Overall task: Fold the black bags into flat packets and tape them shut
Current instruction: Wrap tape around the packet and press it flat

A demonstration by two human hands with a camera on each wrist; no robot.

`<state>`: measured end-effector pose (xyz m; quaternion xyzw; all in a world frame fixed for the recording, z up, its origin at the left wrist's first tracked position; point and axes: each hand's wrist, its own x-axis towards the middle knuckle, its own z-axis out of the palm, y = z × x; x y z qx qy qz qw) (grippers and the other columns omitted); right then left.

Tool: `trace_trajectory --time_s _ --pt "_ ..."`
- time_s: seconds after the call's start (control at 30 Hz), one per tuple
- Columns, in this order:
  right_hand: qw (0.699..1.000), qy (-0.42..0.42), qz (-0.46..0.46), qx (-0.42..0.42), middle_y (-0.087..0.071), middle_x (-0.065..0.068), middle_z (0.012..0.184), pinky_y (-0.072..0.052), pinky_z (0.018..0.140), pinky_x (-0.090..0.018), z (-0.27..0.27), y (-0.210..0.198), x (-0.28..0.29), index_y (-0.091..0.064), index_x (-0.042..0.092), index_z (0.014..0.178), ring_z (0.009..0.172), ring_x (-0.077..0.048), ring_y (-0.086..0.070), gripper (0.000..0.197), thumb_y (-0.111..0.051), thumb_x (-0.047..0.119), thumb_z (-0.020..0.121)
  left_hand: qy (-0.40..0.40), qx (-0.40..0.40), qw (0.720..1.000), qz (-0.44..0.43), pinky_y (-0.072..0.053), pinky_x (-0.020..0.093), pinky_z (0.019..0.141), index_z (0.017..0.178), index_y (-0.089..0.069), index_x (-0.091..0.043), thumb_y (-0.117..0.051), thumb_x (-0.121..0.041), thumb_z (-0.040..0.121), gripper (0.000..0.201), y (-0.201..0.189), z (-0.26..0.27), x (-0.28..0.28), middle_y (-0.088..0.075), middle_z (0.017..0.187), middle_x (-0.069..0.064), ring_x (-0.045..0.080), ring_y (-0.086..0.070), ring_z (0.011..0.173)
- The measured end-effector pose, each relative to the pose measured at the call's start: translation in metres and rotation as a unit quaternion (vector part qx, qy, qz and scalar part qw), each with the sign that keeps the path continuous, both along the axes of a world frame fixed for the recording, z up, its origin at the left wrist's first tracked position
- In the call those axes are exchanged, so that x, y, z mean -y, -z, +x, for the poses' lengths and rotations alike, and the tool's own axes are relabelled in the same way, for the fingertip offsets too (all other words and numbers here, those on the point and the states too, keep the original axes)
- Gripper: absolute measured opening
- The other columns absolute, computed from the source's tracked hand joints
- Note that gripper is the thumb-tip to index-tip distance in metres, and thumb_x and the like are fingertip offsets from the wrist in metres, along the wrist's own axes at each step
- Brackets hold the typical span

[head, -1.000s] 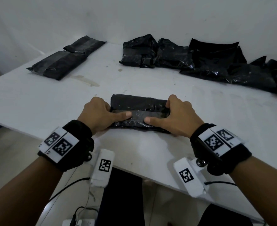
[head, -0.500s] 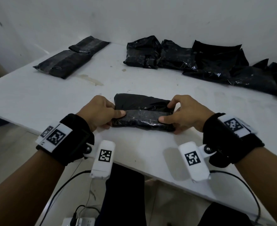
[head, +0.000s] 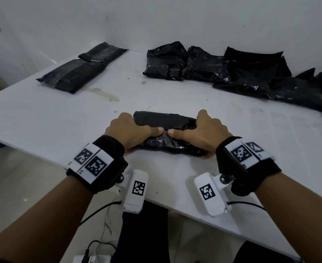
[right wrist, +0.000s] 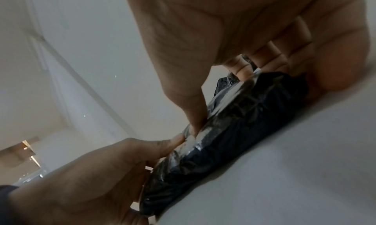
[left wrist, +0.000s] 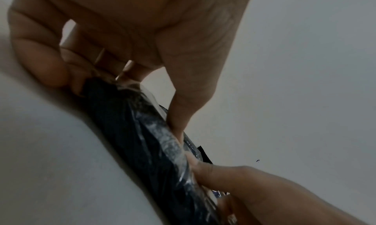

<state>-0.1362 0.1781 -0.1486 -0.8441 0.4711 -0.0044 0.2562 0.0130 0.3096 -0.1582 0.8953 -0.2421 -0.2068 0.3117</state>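
Black plastic, the folded packet [head: 167,133] lies left to right near the table [head: 42,118] front edge. Left hand [head: 131,132] and right hand [head: 203,133] grip its ends, fingers curled round, thumbs nearly meeting mid-top. Neither is nearer. Bare tabletop beyond, toward far bags [head: 251,76].

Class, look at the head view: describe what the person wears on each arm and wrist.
Both forearms are bare, no sleeves. The left hand and right hand each have a black wrist strap bearing white tags with black square codes. A white coded camera block hangs under each wrist, trailing a thin black cable.
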Motion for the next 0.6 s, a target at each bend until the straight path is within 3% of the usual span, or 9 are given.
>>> trace_trajectory --time_s 0.13,0.2,0.27,0.37,0.5,0.6 --pt "0.999 0.010 0.022 0.039 -0.057 -0.004 0.110 -0.051 0.079 -0.039 -0.001 0.003 0.003 -0.043 0.017 0.113 0.100 -0.029 -0.058 0.082 -0.071 0.077 0.063 -0.012 -0.022 0.999 -0.025 -0.041 0.025 0.049 0.071 -0.059 -0.007 -0.084 -0.055 0.062 0.056 -0.001 0.003 0.000 -0.059 0.068 0.007 0.024 -0.059 0.060" --pt "0.995 0.022 0.055 0.075 -0.057 -0.003 0.105 -0.056 0.073 -0.041 -0.004 0.005 0.006 -0.045 0.018 0.105 0.094 -0.027 -0.060 0.074 -0.075 0.071 0.063 -0.015 -0.043 0.998 -0.030 -0.042 0.020 0.041 0.070 -0.063 -0.003 -0.085 -0.048 0.066 0.050 -0.002 0.005 -0.003 -0.059 0.062 0.008 0.022 -0.057 0.052" --pt "0.989 0.039 0.092 0.112 -0.056 -0.002 0.102 -0.060 0.063 -0.042 -0.007 0.005 0.007 -0.047 0.019 0.099 0.089 -0.026 -0.061 0.065 -0.081 0.062 0.064 -0.011 -0.053 0.998 -0.033 -0.047 0.022 0.044 0.072 -0.066 -0.001 -0.085 -0.046 0.068 0.049 -0.001 0.009 -0.005 -0.061 0.063 0.009 0.024 -0.060 0.054" --pt "0.977 0.057 0.136 0.155 -0.057 -0.005 0.102 -0.052 0.043 -0.031 -0.009 0.004 0.008 -0.047 0.019 0.094 0.083 -0.028 -0.063 0.055 -0.086 0.047 0.067 -0.007 -0.061 0.997 -0.046 -0.054 0.029 0.052 0.065 -0.063 -0.003 -0.086 -0.043 0.069 0.047 0.000 0.011 -0.008 -0.057 0.058 0.009 0.025 -0.056 0.052" --pt "0.965 0.065 0.173 0.185 -0.061 -0.012 0.106 -0.051 0.043 -0.030 -0.011 0.007 0.012 -0.048 0.020 0.088 0.071 -0.028 -0.060 0.046 -0.088 0.037 0.070 -0.013 -0.077 0.994 -0.078 -0.051 0.028 0.050 0.058 -0.056 -0.004 -0.084 -0.034 0.076 0.044 0.000 0.010 -0.013 -0.044 0.046 0.005 0.023 -0.047 0.046" --pt "0.955 0.070 0.200 0.206 -0.064 -0.014 0.101 -0.054 0.047 -0.035 -0.017 0.007 0.015 -0.051 0.020 0.088 0.063 -0.028 -0.061 0.039 -0.087 0.026 0.073 -0.021 -0.099 0.990 -0.097 -0.051 0.026 0.046 0.072 -0.065 0.012 -0.080 -0.028 0.081 0.043 0.000 0.011 -0.017 -0.052 0.056 0.010 0.022 -0.049 0.048"
